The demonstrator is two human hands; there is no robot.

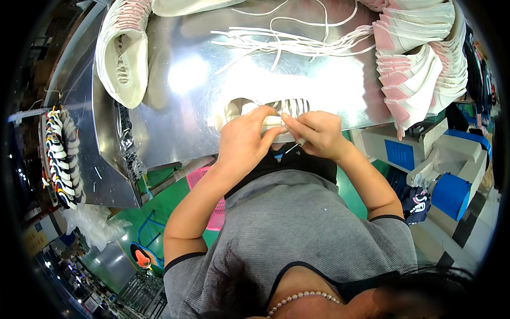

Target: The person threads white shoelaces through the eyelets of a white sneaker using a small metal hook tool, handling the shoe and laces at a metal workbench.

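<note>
A white shoe upper (229, 110) lies at the near edge of the metal table, its opening facing up and white lace rows across its right part. My left hand (243, 137) is closed on the upper's near side, thumb and forefinger pressed in toward the laced part. Beside it my right hand (320, 133) is closed too, its fingertips meeting the left ones at the upper. From under its fingers sticks a small tool (300, 142) with a pale handle and a thin metal shaft. Whatever the fingertips pinch is too small to make out.
Loose white laces (297, 43) lie across the far side of the metal table (175, 125). Stacked pink-and-white uppers (409, 80) stand at the right. Nested laced uppers (125, 69) sit at the far left. A pink basket (217, 215) is below the table.
</note>
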